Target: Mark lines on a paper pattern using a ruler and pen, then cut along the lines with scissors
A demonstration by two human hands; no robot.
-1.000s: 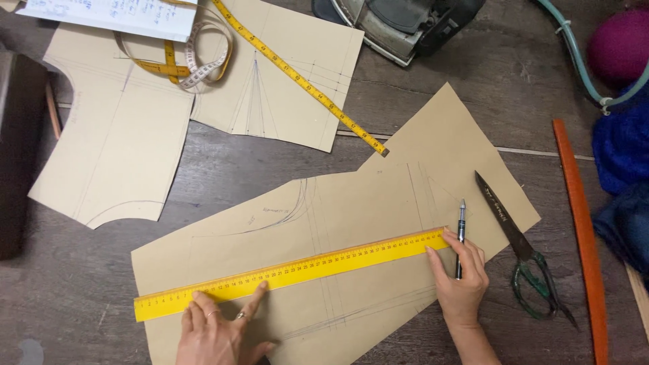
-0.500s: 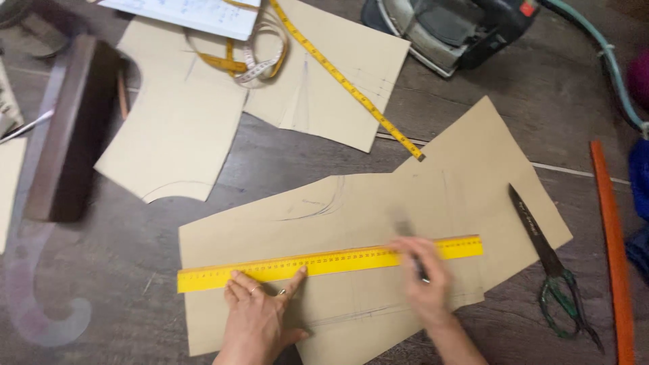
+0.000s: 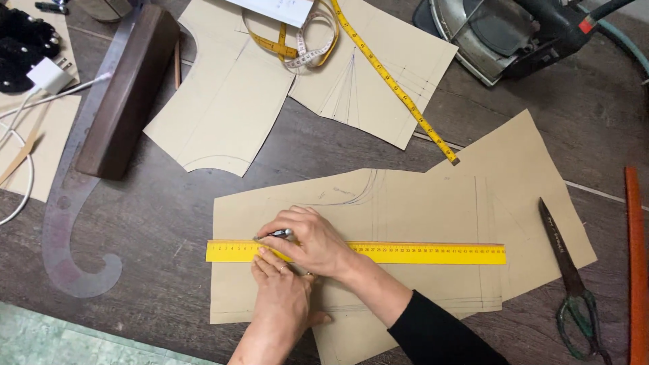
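The yellow ruler (image 3: 378, 253) lies flat along the large brown paper pattern piece (image 3: 419, 216), which rests on the dark wooden table (image 3: 169, 223). Half a second ago the right hand was near the ruler's right end with the pen; it has since swept across to the ruler's left end, and the view has swung so that more of the table's left side shows. The left hand has kept its place, pressing down just below the ruler's left part.

The right hand (image 3: 314, 242) now crosses over the ruler, its fingers curled closed around a pen (image 3: 278, 234) whose tip meets the paper at the ruler's upper edge. Its black sleeve (image 3: 439, 334) runs down and away from the ruler towards the lower right. The left hand (image 3: 280, 297) lies palm down, fingers spread flat with the tips on the ruler's lower edge; it grasps nothing, only pins ruler and paper, and it is partly under the right hand.

Right of the ruler's far end lie black scissors (image 3: 571, 284) with green handles, and beyond them an orange strip (image 3: 634, 257). Above the ruler sit two more pattern pieces (image 3: 230, 101), a yellow tape measure (image 3: 385, 74) draped over them, and a steam iron (image 3: 500, 34). Left of the ruler lie a clear French curve (image 3: 74, 223) and a dark wooden block (image 3: 128, 88).
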